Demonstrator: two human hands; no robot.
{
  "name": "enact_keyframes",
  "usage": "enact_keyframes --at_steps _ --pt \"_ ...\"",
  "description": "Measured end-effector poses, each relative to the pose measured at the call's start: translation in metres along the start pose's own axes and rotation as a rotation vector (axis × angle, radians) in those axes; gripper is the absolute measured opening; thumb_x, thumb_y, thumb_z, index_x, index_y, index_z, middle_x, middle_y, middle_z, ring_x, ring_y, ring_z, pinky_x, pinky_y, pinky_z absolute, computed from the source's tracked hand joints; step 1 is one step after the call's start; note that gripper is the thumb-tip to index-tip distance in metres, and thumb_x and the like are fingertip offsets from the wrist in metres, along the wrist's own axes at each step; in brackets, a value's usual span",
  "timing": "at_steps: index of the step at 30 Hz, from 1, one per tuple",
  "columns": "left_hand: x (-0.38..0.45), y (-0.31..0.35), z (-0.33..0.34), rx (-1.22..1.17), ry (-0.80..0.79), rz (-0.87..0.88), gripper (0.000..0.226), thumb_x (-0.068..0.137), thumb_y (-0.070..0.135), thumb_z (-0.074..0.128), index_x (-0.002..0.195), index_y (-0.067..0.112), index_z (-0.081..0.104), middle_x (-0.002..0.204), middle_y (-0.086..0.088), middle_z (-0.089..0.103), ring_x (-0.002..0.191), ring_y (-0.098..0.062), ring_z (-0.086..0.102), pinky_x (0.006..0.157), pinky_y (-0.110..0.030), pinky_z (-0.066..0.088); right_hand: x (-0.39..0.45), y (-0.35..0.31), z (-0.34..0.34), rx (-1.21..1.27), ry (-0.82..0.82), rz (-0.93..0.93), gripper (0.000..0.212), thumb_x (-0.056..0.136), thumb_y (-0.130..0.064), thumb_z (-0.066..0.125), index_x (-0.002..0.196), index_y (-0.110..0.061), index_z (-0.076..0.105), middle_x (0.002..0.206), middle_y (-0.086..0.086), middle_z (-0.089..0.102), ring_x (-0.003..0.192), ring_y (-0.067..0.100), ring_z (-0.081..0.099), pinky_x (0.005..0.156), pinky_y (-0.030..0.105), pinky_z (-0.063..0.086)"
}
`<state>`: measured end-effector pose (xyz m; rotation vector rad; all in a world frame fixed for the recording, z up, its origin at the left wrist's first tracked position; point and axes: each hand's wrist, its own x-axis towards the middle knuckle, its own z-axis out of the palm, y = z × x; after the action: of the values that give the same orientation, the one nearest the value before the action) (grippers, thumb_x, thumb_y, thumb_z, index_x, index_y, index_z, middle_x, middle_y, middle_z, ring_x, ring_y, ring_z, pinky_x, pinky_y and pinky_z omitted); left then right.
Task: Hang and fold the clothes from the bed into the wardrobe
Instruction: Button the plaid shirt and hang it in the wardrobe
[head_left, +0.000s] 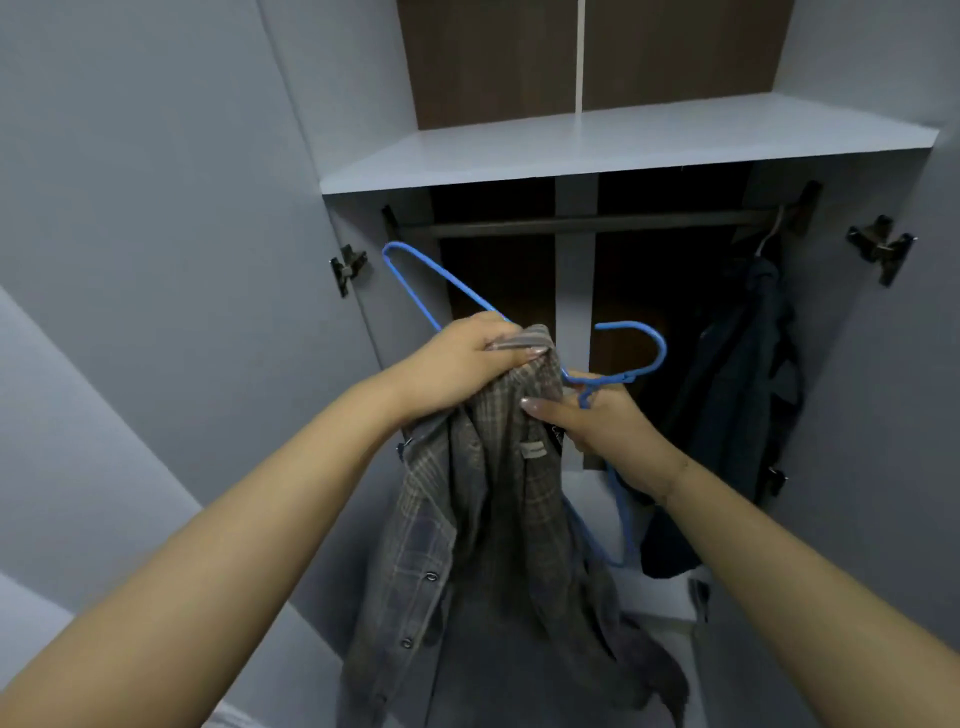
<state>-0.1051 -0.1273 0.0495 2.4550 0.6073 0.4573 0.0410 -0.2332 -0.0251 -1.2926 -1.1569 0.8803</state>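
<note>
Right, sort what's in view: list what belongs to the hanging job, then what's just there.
Job in hand:
plaid shirt, gripped at the collar by the left hand
blue hanger, held by the right hand
wardrobe rail

Just there:
dark garment already hanging at the rail's right end
white shelf
door hinges

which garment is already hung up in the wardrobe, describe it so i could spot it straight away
Look inside the open wardrobe, under the white shelf, at the dark rail that runs across. At the rail's far right end a dark blue garment hangs from a white hanger hook. It is plain and dark, unlike the grey plaid shirt held up in front with the blue hanger.
</note>
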Motion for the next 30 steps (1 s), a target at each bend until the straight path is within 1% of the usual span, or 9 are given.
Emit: enact_keyframes --at_steps 3,5,9,12,15,20,23,27,30 --pt "-0.013 -0.025 -0.009 0.057 -0.003 0.050 0.019 0.088 0.030 0.070 0.075 0.023 0.058 0.083 -0.003 0.048 0.082 -0.014 0.052 0.076 -0.028 0.040 0.005 0.000 0.006 -0.019 0.066 -0.029 0.012 0.094 -0.006 0.059 0.097 -0.009 0.071 0.053 -0.013 0.064 0.050 -0.004 0.059 0.052 0.010 0.044" --pt "-0.024 -0.051 -0.009 0.277 -0.067 -0.016 0.023 0.077 0.026 0.080 0.083 0.021 0.058 0.086 -0.001 0.053 0.084 -0.017 0.056 0.073 -0.029 0.040 0.010 -0.001 0.003 -0.005 0.147 -0.028 0.014 0.093 -0.006 0.061 0.100 0.000 0.072 0.067 0.000 0.072 0.061 0.005 0.066 0.060 0.021 0.051" --pt "-0.049 -0.107 0.004 0.367 -0.014 -0.250 0.018 0.077 0.002 0.064 0.095 0.008 0.065 0.090 -0.008 0.070 0.092 -0.028 0.066 0.072 -0.033 0.046 0.022 -0.009 -0.008 0.057 0.280 -0.019 0.007 0.091 -0.004 0.062 0.088 -0.002 0.068 0.049 -0.011 0.060 0.044 -0.003 0.053 0.047 0.008 0.038" --pt "-0.056 -0.122 -0.005 0.185 0.179 -0.274 0.027 0.086 -0.003 0.061 0.111 0.006 0.069 0.103 -0.005 0.070 0.102 -0.019 0.065 0.076 -0.021 0.044 0.024 -0.014 -0.021 -0.012 0.281 -0.041 0.012 0.094 -0.002 0.058 0.092 0.004 0.068 0.035 -0.013 0.047 0.032 -0.002 0.044 0.038 0.007 0.032" --pt "-0.050 -0.108 -0.012 -0.251 0.155 -0.279 0.027 0.091 -0.004 0.059 0.108 0.013 0.071 0.105 0.009 0.072 0.094 0.001 0.066 0.079 -0.009 0.047 0.026 -0.010 -0.041 -0.164 0.212 0.059 0.019 0.094 -0.017 0.061 0.092 0.000 0.070 0.037 -0.010 0.036 0.031 0.002 0.029 0.035 0.015 0.026" --pt "-0.034 -0.091 -0.037 -0.906 0.023 -0.541 0.017 0.080 0.024 0.066 0.087 0.018 0.081 0.096 -0.006 0.076 0.084 -0.020 0.074 0.066 -0.029 0.059 0.015 -0.001 -0.067 -0.245 0.160 0.028 0.035 0.083 -0.053 0.066 0.087 -0.018 0.066 0.046 -0.007 0.030 0.037 0.008 0.025 0.035 0.019 0.022" --pt "-0.017 -0.095 -0.039 -0.782 0.029 -0.684 0.030 0.083 0.033 0.067 0.102 0.011 0.076 0.103 -0.012 0.074 0.089 -0.025 0.073 0.075 -0.036 0.060 0.002 0.006 -0.079 -0.228 0.205 -0.075 0.045 0.088 -0.059 0.048 0.086 -0.017 0.065 0.046 -0.006 0.027 0.038 0.009 0.023 0.036 0.019 0.021" --pt "-0.008 -0.108 -0.020 -0.516 0.140 -0.781 0.034 0.098 0.026 0.057 0.120 0.001 0.063 0.117 -0.019 0.068 0.105 -0.033 0.066 0.098 -0.044 0.051 -0.016 0.020 -0.091 -0.007 0.102 0.020 0.044 0.087 -0.055 0.052 0.071 -0.014 0.061 0.048 -0.004 0.027 0.039 0.009 0.020 0.038 0.015 0.021" --pt "-0.010 -0.113 -0.018 -0.507 0.224 -0.761 0.025 0.101 0.024 0.051 0.107 0.005 0.065 0.109 -0.017 0.068 0.084 -0.024 0.067 0.090 -0.038 0.053 -0.029 0.037 -0.096 -0.006 -0.041 0.171 0.042 0.087 -0.048 0.055 0.067 -0.011 0.061 0.047 -0.002 0.030 0.037 0.010 0.023 0.037 0.015 0.022"
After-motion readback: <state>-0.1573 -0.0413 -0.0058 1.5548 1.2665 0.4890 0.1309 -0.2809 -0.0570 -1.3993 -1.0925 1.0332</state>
